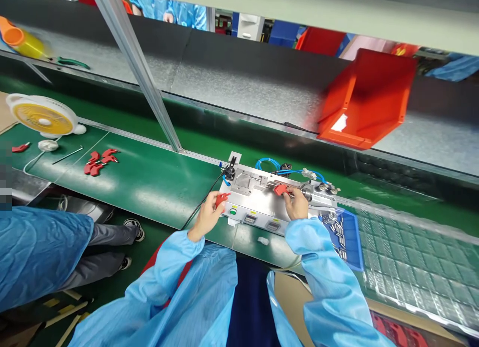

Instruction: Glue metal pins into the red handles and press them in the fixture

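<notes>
My left hand (208,214) is closed on a small red plastic part (220,199) at the left edge of a metal fixture (258,199) on the green belt. My right hand (296,203) pinches a second red part (280,189) on top of the fixture, beside its pneumatic cylinder (318,192). Blue air hoses (269,164) and a black cable (204,201) run to the fixture. A green button (233,211) sits on its front face.
Several red parts (99,161) lie on the belt at left, near a yellow fan (42,117). A blue tray of small metal pieces (350,237) and clear blister trays (419,262) lie to the right. An orange bin (364,100) sits on the shelf. A seated person in blue (41,252) is at left.
</notes>
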{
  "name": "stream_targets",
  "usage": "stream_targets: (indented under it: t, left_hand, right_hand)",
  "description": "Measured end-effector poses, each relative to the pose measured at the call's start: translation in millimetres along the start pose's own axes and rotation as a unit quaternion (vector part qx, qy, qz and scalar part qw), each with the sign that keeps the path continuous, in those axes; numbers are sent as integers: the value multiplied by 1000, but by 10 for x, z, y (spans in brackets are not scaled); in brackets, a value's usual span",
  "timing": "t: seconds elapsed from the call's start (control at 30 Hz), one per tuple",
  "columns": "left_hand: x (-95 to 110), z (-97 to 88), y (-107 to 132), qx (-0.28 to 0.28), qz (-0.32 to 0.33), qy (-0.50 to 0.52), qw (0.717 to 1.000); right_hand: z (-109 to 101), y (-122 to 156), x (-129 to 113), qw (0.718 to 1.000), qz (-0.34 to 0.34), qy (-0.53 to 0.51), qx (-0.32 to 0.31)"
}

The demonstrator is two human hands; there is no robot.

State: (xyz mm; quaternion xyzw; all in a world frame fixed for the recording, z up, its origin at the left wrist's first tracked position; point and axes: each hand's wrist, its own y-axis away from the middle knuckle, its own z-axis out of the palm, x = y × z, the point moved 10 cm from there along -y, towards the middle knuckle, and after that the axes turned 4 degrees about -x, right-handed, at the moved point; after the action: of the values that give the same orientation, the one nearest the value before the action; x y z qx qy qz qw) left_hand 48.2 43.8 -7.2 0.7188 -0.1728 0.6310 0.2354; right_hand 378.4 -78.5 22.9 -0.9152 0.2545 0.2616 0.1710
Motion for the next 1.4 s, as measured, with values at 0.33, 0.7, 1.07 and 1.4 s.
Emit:
stream_targets:
  t: [0.33,0.7,1.07,1.4]
  left_hand:
    - [871,854,-992,-109,124,-557,814]
    - [575,976,-1086,-132,56,-615,775]
    - [394,878,-971,-106,109,-586,796]
    - [301,725,-958,-42,166,-499,849]
  right_hand:
    - [-139,407,-120,996,-71,-45,39]
    - [-198,549,91,998,-31,-45,42]
    - [56,-128,137,990,-10,139,25]
    - [-201,268,-202,984,-89,81,129]
